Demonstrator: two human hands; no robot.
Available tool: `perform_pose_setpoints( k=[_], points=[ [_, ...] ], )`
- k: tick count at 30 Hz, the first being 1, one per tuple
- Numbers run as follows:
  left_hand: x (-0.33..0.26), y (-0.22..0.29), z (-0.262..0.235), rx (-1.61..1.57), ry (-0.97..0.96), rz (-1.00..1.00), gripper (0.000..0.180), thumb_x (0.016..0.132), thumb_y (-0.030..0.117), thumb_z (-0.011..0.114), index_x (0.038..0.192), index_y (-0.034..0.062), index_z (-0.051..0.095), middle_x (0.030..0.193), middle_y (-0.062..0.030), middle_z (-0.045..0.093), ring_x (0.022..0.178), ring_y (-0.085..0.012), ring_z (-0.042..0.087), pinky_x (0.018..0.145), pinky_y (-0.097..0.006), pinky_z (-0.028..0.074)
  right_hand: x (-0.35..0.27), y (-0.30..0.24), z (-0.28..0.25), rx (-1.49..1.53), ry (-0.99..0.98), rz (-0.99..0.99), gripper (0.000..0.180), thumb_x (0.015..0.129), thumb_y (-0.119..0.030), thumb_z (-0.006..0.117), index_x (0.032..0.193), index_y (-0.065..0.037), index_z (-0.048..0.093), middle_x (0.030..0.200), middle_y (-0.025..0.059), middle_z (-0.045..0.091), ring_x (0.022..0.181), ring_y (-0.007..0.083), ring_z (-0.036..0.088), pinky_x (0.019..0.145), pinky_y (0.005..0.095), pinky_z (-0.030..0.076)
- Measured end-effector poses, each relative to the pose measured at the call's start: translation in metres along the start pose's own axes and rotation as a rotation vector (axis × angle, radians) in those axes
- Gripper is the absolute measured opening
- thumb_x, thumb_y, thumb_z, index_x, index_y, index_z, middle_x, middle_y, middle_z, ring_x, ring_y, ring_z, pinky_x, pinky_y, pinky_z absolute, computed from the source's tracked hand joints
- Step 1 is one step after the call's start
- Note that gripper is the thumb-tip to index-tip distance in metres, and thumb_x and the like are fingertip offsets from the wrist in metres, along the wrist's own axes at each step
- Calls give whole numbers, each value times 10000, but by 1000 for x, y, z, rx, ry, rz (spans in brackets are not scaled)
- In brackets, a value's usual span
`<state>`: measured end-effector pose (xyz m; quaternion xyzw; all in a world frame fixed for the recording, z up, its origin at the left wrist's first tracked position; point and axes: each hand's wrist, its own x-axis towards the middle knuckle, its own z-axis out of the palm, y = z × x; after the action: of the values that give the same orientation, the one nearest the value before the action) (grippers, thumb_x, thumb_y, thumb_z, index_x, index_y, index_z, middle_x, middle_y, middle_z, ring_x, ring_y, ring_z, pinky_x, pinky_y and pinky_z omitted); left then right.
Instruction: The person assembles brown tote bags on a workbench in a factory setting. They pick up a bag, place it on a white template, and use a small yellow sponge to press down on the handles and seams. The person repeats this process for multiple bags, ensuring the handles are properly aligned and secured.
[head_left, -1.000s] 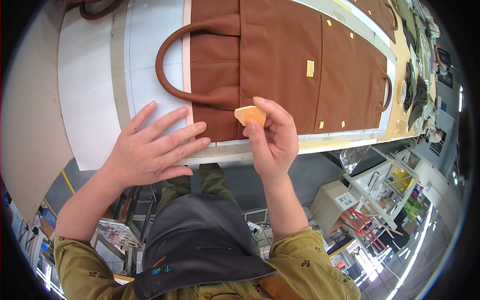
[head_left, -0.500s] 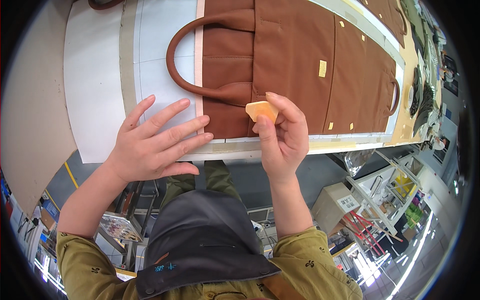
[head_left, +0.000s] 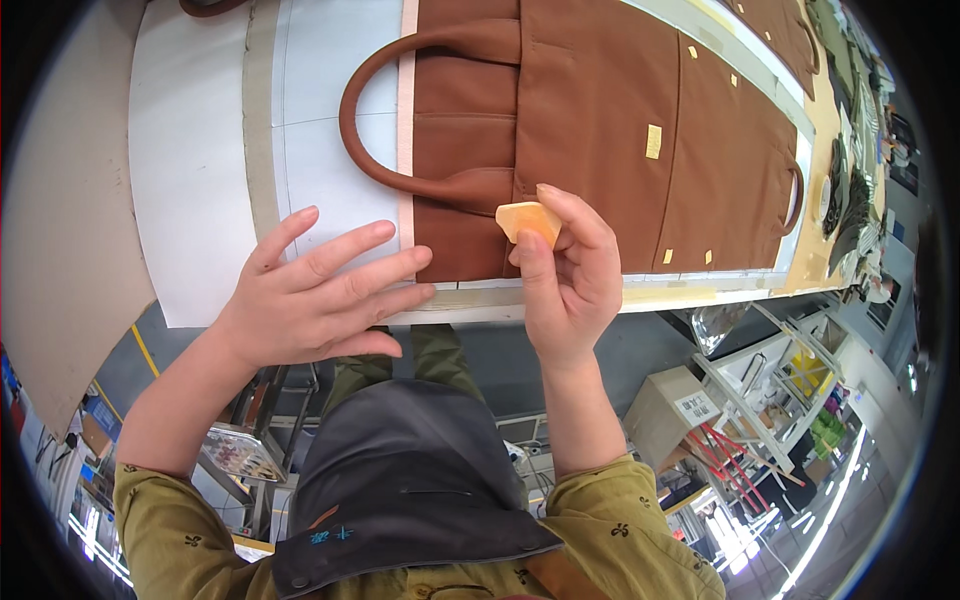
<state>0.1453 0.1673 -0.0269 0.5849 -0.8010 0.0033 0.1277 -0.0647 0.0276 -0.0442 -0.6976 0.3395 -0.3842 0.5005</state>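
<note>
A large brown leather bag panel [head_left: 590, 110] lies flat on the table, with a rounded handle [head_left: 352, 130] looping out at its left and a second handle [head_left: 793, 195] at its right end. Between the thumb and fingers of my right hand [head_left: 572, 270] is a small yellow-orange block [head_left: 528, 220], held above the panel's near left part. What the block is made of, I cannot tell. My left hand [head_left: 325, 295] holds nothing; its fingers are spread over the table's near edge, tips by the panel's lower left corner. A pale pink strip [head_left: 407, 215] runs along the panel's left side.
White sheets [head_left: 190, 150] cover the table's left part, divided by a grey strip [head_left: 258, 110]. Small yellow tape pieces [head_left: 653, 141] dot the leather. Another brown piece [head_left: 770, 35] lies at the far right. Below the near edge stand a box [head_left: 672, 405] and a metal rack [head_left: 790, 375].
The panel and table appear shifted slightly right in the picture. My left hand has moved a little toward me, fingers still spread. My right hand keeps the block, nearly unmoved.
</note>
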Motion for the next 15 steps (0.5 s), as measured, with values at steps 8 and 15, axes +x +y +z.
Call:
perform_pose_setpoints(
  k=[8,15],
  points=[
    [0,2,3,80,28,-16,476,835,735,503,1208,496,677,1337,168,584,1288,-97,477,1224,-432,191,2,-1,0,9,3,7,307,900,-6,722,1197,7,642,1123,101,710,684,54,563,583,195,475],
    [3,3,1,67,15,-35,464,845,729,498,1191,486,688,1333,159,593,1293,-107,481,1221,-438,198,2,-2,2,9,14,9,309,897,7,720,1196,11,646,1119,99,710,688,54,566,586,195,477]
  ],
)
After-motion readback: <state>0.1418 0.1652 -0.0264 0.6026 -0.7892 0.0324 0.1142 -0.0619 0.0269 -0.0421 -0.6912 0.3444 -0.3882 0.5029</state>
